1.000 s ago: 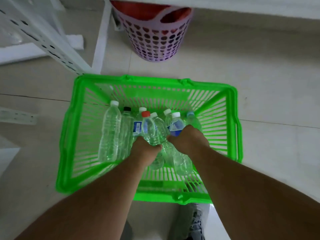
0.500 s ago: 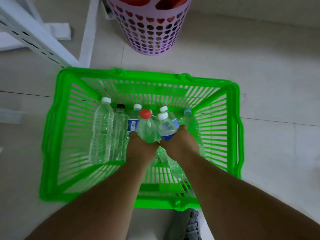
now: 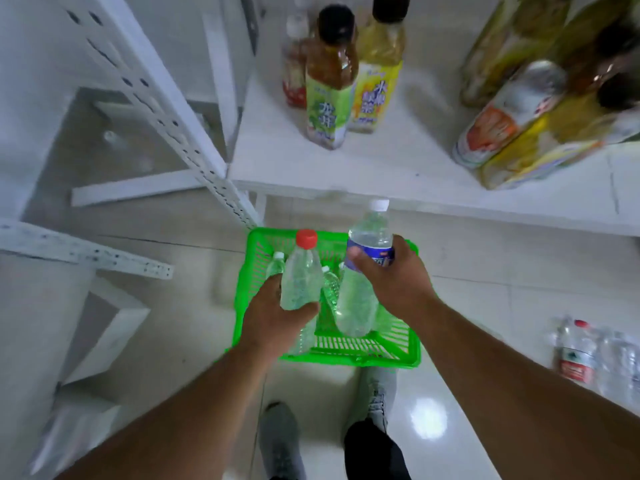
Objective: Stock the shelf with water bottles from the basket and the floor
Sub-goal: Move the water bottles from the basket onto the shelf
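Note:
My left hand grips a clear water bottle with a red cap, held up over the green basket on the floor. In my right hand is a larger bottle with a white cap and a blue label, also lifted above the basket. Other water bottles still lie inside the basket, partly hidden by my hands. The white shelf lies just beyond the basket, higher up. More water bottles with red labels lie on the floor at the right.
On the shelf stand tea bottles at the middle back and several yellow-labelled bottles at the right. A perforated white upright slants at the left. My shoes are just in front of the basket. White shelf parts lie on the left floor.
Both hands have risen out of the basket, each with a bottle in it. The view has lifted, so the shelf and its drinks now show above the basket.

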Tool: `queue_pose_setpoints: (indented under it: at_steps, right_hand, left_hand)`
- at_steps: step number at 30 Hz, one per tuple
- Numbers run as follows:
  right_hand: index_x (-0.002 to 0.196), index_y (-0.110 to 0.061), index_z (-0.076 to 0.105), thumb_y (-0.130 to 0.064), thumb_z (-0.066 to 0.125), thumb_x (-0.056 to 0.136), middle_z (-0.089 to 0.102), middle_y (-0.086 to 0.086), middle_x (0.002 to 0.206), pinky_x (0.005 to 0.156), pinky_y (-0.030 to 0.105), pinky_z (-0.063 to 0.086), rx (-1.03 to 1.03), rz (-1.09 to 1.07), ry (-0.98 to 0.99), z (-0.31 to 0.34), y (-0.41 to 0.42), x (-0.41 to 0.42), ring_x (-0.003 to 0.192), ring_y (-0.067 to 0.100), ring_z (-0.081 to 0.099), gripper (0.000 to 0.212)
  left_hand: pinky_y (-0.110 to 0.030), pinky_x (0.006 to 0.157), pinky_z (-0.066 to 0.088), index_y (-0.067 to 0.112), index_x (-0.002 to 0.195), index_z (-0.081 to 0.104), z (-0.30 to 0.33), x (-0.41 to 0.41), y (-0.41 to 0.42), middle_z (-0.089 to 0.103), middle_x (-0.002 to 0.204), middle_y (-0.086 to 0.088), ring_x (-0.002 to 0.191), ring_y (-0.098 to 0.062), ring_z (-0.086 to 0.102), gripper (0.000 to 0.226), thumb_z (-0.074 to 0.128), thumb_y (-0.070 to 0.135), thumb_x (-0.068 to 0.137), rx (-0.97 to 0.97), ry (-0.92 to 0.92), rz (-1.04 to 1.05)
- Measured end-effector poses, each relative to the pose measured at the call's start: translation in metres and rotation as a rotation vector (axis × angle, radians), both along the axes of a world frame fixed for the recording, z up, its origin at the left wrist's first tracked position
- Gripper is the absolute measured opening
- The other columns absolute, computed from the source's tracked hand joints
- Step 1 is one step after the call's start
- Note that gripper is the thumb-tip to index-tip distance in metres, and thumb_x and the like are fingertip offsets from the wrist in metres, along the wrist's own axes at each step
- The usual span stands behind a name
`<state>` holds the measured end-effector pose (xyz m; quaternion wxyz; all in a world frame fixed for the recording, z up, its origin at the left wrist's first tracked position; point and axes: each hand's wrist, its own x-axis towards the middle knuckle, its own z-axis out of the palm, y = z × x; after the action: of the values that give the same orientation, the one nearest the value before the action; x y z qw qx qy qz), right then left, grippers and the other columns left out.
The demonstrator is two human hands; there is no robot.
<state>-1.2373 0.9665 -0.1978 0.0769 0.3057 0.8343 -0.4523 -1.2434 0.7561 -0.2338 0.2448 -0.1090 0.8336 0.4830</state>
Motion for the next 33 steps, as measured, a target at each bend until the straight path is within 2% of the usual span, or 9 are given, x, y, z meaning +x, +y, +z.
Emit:
queue_pose_setpoints:
  at_steps: [3,6,8,11,15,21,25,27,33]
  right_hand:
    - [0.102,-0.026,0.066,-0.076,0.057,0.074,0.068,-0.015,0.083,0.061,0.02,0.041,0.066,-0.011,0.083,0.105,-0.008,0.007,0.075,0.002,0.063,0.058]
    - [0.097,-0.025,0.067,-0.073,0.06,0.07,0.071,-0.012,0.083,0.065,0.025,0.046,0.053,-0.041,0.162,0.201,-0.018,0.02,0.078,0.004,0.065,0.056]
    - [0.096,-0.025,0.066,-0.069,0.063,0.066,0.07,-0.013,0.085,0.064,0.022,0.046,0.061,-0.033,0.206,0.259,-0.025,0.031,0.079,0.003,0.065,0.054]
    - [0.096,-0.031,0.061,-0.069,0.063,0.063,0.067,-0.02,0.085,0.062,0.015,0.043,0.078,0.01,0.28,0.337,-0.035,0.047,0.078,-0.009,0.061,0.051]
    - [0.109,-0.032,0.06,-0.07,0.065,0.065,0.07,-0.015,0.095,0.075,0.032,0.054,0.102,0.079,0.372,0.417,-0.039,0.068,0.085,0.003,0.065,0.058]
    - [0.116,-0.038,0.054,-0.078,0.061,0.067,0.067,-0.021,0.101,0.079,0.035,0.054,0.132,0.102,0.509,0.491,-0.032,0.109,0.092,0.004,0.064,0.064]
    - [0.108,-0.048,0.046,-0.083,0.056,0.068,0.059,-0.033,0.09,0.065,0.017,0.042,0.154,0.098,0.57,0.526,-0.027,0.138,0.081,-0.012,0.056,0.054]
    - [0.107,-0.047,0.046,-0.079,0.058,0.07,0.06,-0.033,0.089,0.062,0.013,0.039,0.144,0.108,0.6,0.54,-0.026,0.148,0.08,-0.016,0.055,0.05]
    - [0.107,-0.037,0.053,-0.068,0.066,0.074,0.064,-0.022,0.091,0.067,0.025,0.049,0.116,0.143,0.588,0.564,-0.024,0.151,0.084,0.0,0.062,0.047]
  left_hand:
    - [-0.028,0.071,0.057,0.038,0.089,0.061,0.1,0.002,-0.018,0.073,0.084,0.012,0.077,-0.005,0.07,0.036,0.087,0.027,0.066,0.048,0.036,-0.036]
    - [-0.033,0.073,0.058,0.03,0.095,0.064,0.194,0.013,-0.034,0.075,0.085,0.004,0.079,-0.014,0.072,0.037,0.087,0.023,0.068,0.128,0.06,-0.034]
    - [-0.03,0.07,0.058,0.027,0.098,0.065,0.248,0.024,-0.044,0.076,0.082,0.005,0.076,-0.012,0.073,0.036,0.087,0.021,0.069,0.165,0.084,-0.04]
    - [-0.017,0.062,0.054,0.024,0.1,0.066,0.316,0.04,-0.053,0.076,0.081,0.01,0.072,-0.005,0.071,0.036,0.086,0.016,0.071,0.202,0.151,-0.05]
    - [-0.012,0.062,0.051,0.028,0.103,0.066,0.38,0.062,-0.059,0.075,0.086,0.014,0.075,-0.003,0.071,0.041,0.087,0.023,0.069,0.211,0.231,-0.068]
    - [-0.008,0.062,0.049,0.045,0.099,0.064,0.447,0.103,-0.053,0.074,0.091,0.02,0.079,0.002,0.069,0.043,0.085,0.032,0.063,0.225,0.34,-0.09]
    - [-0.009,0.064,0.049,0.039,0.103,0.063,0.483,0.127,-0.043,0.072,0.094,0.025,0.083,0.006,0.067,0.05,0.083,0.046,0.057,0.209,0.383,-0.099]
    - [-0.014,0.068,0.051,0.039,0.104,0.063,0.498,0.134,-0.038,0.073,0.095,0.023,0.084,0.004,0.068,0.054,0.083,0.049,0.055,0.213,0.411,-0.094]
    - [-0.028,0.078,0.055,0.031,0.105,0.066,0.53,0.128,-0.028,0.076,0.093,0.015,0.085,-0.003,0.071,0.045,0.089,0.024,0.067,0.229,0.492,-0.048]
